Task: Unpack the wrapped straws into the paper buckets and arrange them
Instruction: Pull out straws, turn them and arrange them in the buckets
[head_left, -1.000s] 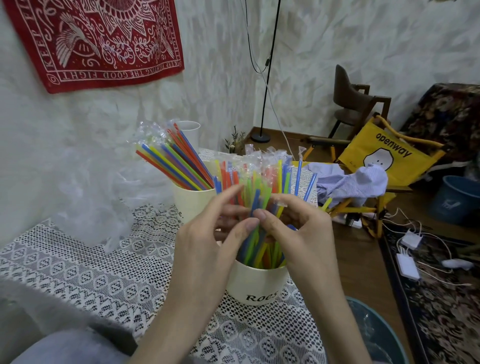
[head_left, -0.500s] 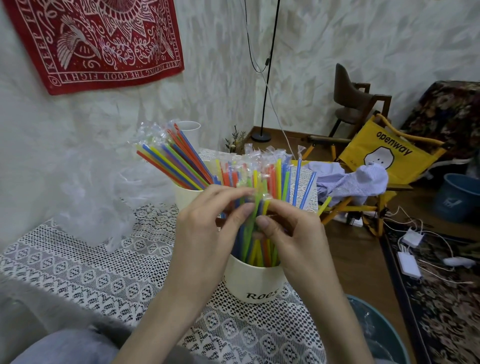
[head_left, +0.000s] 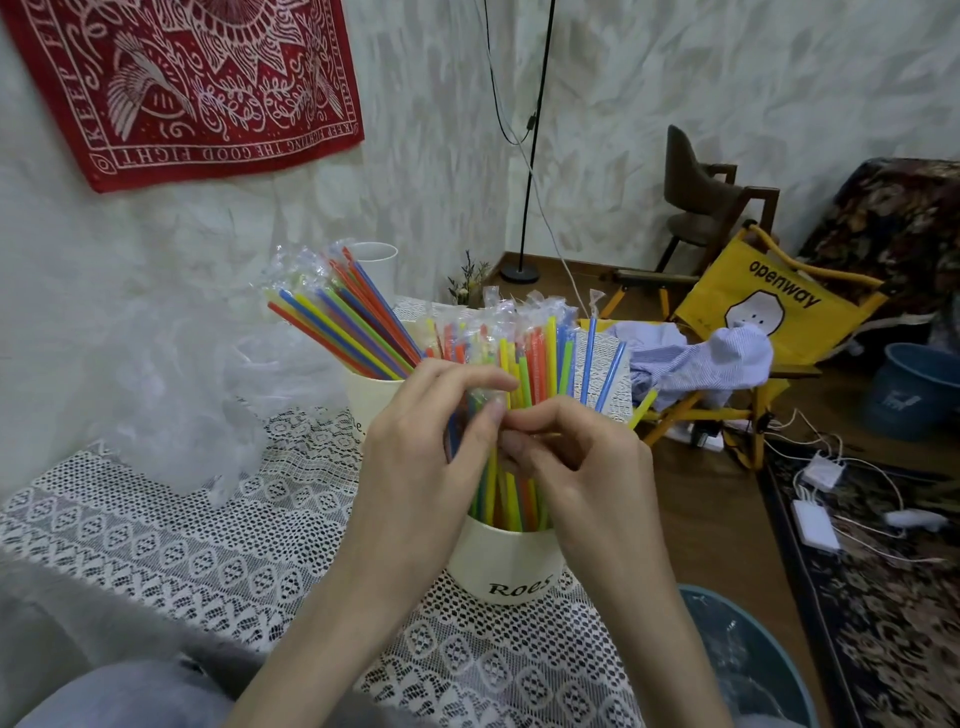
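Observation:
A cream paper bucket (head_left: 506, 564) lettered "Roes" stands on the lace tablecloth (head_left: 171, 545), packed with upright coloured straws (head_left: 540, 358) in clear wrappers. Behind it on the left, a second cream bucket (head_left: 366, 397) holds a slanted bundle of wrapped straws (head_left: 343, 317). My left hand (head_left: 421, 441) and my right hand (head_left: 576, 457) meet in front of the near bundle. Both pinch the same wrapped straw among the others, fingertips close together. The straws' lower halves are hidden behind my hands.
A heap of clear plastic wrapping (head_left: 171, 395) lies left against the wall. A white cup (head_left: 374, 265) stands at the back. A blue bin (head_left: 748, 660) sits below the table's right edge. On the floor are a yellow folding chair (head_left: 769, 306), a blue bucket (head_left: 914, 389) and chargers.
Both hands have risen a little along the near bundle, and their fingertips have closed together on one wrapped straw. The buckets have stayed put.

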